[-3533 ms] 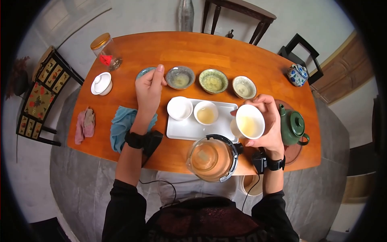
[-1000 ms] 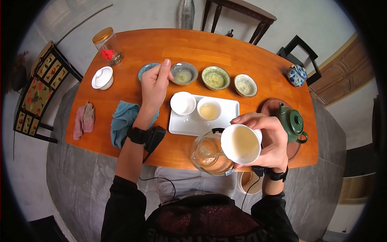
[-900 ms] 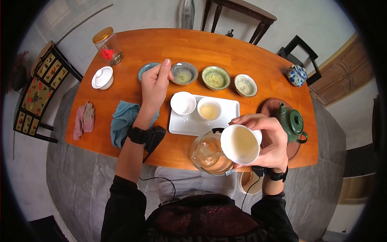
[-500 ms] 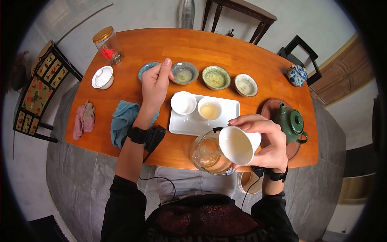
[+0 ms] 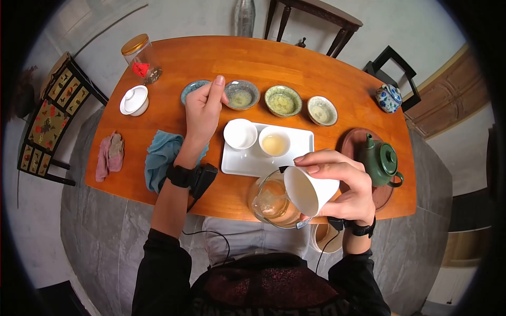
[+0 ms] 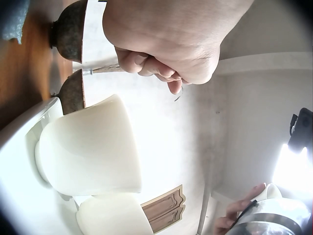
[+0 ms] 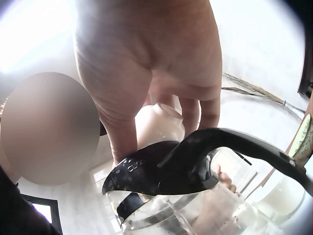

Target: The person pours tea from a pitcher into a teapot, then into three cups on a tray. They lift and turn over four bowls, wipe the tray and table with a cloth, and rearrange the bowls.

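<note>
My right hand (image 5: 350, 187) pinches a white teacup (image 5: 311, 192) between thumb and fingers. The cup is tipped far over to the left, its mouth above the glass pitcher (image 5: 266, 208). In the right wrist view the pitcher's black handle (image 7: 234, 142) and collar stand in front of the cup. My left hand (image 5: 203, 110) is held up with its fingers curled and thumb extended, gripping nothing visible; the left wrist view shows the curled fingers (image 6: 151, 66). Below it, a white tray (image 5: 240, 166) bears an empty-looking white cup (image 5: 241, 134) and another white cup (image 5: 274, 141) with pale yellow liquid.
Several glazed bowls (image 5: 283, 101) line up behind the tray. A green teapot (image 5: 380, 160) stands on a brown round tray (image 5: 382, 200) at right. At left are a blue cloth (image 5: 163, 158), a pink cloth (image 5: 109, 156), a lidded white bowl (image 5: 134, 101) and a glass jar (image 5: 142, 60).
My right hand has brought the teacup over the pitcher and tilted it steadily further, and its yellow liquid no longer shows. The left hand has stayed nearly still over the last second.
</note>
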`<move>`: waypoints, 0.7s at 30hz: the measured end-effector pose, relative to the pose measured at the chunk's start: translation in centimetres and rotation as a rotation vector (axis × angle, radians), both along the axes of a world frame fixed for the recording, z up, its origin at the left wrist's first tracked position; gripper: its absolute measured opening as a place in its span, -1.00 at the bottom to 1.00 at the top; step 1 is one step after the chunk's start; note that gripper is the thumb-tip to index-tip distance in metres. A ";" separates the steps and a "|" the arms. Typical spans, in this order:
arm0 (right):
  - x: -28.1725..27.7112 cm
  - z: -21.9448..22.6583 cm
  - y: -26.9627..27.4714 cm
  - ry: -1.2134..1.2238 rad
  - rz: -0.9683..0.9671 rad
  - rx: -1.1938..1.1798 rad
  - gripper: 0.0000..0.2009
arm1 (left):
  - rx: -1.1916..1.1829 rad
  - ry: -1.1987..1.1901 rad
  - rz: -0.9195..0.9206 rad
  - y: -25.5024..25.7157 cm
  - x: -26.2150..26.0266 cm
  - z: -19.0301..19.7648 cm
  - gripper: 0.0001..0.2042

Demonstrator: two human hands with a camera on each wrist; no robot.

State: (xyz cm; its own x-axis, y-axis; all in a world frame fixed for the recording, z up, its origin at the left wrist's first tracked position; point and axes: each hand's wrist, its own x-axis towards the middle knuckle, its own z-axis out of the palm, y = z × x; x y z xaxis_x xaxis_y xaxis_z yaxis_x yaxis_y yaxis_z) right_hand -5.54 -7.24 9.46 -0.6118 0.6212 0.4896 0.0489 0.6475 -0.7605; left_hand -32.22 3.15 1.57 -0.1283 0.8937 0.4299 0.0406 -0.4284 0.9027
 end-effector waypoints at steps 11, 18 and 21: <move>-0.2 0.3 0.3 -0.031 0.038 0.023 -0.41 | -0.002 0.002 0.004 0.1 0.0 -0.1 -0.56; -0.2 0.5 0.4 -0.072 0.048 0.030 -0.42 | -0.035 -0.012 0.017 -0.2 0.0 0.2 -0.55; -0.3 0.7 0.4 -0.081 0.052 0.018 -0.44 | -0.042 -0.008 0.022 -0.2 0.0 0.2 -0.55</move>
